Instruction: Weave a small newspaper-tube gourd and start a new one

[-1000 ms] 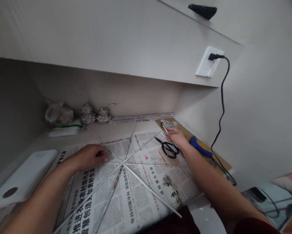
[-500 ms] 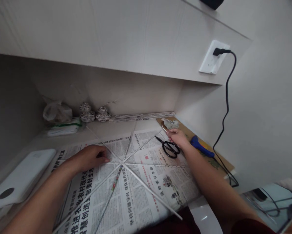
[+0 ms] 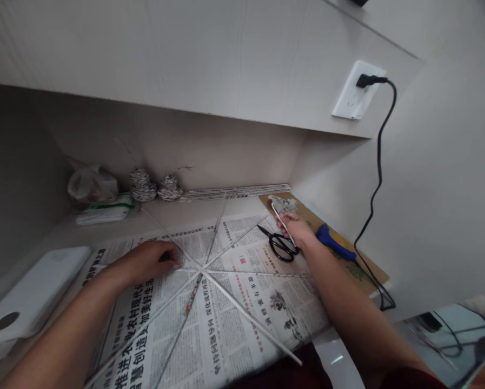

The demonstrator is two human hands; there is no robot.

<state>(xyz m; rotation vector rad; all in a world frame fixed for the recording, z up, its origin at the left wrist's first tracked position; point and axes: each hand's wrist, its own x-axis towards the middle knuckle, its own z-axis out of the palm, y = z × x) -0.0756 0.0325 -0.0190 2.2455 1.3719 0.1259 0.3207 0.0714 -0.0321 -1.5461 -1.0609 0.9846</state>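
Several thin rolled-paper sticks (image 3: 250, 319) cross in a star shape on the newspaper (image 3: 234, 292), meeting at one centre point. My left hand (image 3: 157, 258) is closed left of that centre, its fingertips pinching one of the paper sticks. Over at the right, my right hand (image 3: 294, 227) is closed around a thin white stick (image 3: 283, 222), whose kind I cannot make out. Just below that hand lie black-handled scissors (image 3: 281, 248), partly overlapped by it. A crumpled grey-white scrap (image 3: 283, 203) sits beyond the fingers.
A blue glue gun (image 3: 335, 243) with a cord rests on cardboard (image 3: 372, 267) at the right. At the back are a bundle of paper sticks (image 3: 234, 192), two woven gourd shapes (image 3: 170, 188) and a plastic bag (image 3: 92, 185). A white power bank (image 3: 35, 292) lies left; an overhanging panel (image 3: 185, 59) is above.
My right hand has lifted the thin white stick off the cardboard side and tilted it, so more of its length shows. My left hand stays at the star's centre.
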